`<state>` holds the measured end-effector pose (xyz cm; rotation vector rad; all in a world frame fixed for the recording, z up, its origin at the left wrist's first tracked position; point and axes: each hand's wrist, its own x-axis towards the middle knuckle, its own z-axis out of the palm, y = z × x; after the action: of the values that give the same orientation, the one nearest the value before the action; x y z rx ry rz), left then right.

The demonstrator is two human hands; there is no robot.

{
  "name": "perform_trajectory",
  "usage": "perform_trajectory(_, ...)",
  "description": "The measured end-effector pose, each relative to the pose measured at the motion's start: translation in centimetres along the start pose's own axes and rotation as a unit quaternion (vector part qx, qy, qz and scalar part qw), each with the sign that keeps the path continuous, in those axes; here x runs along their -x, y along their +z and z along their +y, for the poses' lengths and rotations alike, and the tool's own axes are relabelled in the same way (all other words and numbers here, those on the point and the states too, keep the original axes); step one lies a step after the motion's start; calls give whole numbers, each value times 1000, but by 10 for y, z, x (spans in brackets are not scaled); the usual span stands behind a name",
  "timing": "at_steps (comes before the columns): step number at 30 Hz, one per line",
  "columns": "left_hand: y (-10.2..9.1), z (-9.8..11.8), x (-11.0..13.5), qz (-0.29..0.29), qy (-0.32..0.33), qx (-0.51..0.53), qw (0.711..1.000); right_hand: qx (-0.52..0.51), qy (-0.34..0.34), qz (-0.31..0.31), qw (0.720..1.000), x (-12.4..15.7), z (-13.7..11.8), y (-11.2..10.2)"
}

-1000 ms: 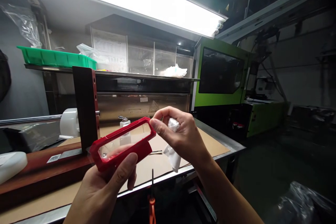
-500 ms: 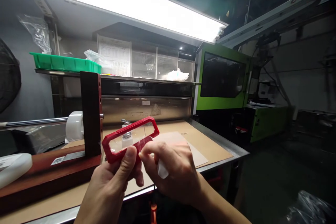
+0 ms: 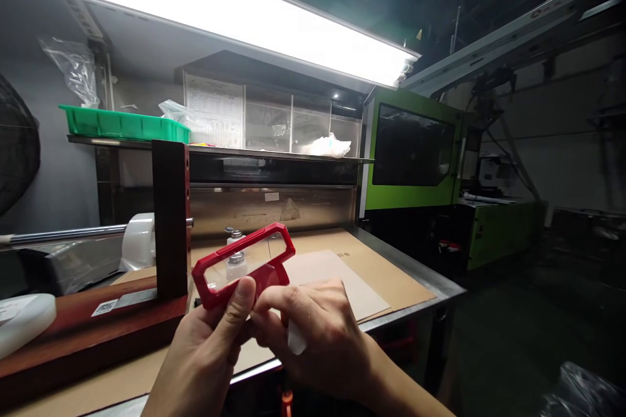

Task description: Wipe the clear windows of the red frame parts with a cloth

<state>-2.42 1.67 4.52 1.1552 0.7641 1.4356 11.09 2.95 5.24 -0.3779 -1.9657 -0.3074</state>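
Note:
A red rectangular frame with a clear window [image 3: 244, 262] is held up in front of me, above the bench. My left hand [image 3: 210, 345] grips its lower edge, thumb pressed on the front rim. My right hand [image 3: 317, 332] is closed just below the frame's right end, with a white cloth [image 3: 295, 337] bunched inside its fingers. Its fingertips touch the frame's underside next to my left thumb.
A dark red wooden stand with an upright post [image 3: 170, 215] and a metal rod carrying a white roll [image 3: 139, 241] sits at the left. A small pump bottle [image 3: 235, 234] stands behind the frame on the cardboard-covered bench [image 3: 386, 273]. A green tray [image 3: 122, 124] rests on the shelf, and a green machine [image 3: 415, 150] stands at the right.
My right hand dropped from the frame's upper right corner to below its right end, taking the cloth with it. The frame has shifted slightly right and stands a little more upright.

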Motion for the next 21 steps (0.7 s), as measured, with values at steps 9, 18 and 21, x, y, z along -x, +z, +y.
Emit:
perform_trajectory(9,11,15,-1,31,30,12,999,-74,99,57,991,-16,7,-17)
perform_trajectory(18,24,54,-17,-16,96,16,995,-455,283,34,844,-77,42,-43)
perform_trajectory(21,27,63,-19,-30,123,-4,992,-499,262,40,825,-85,39,-49)
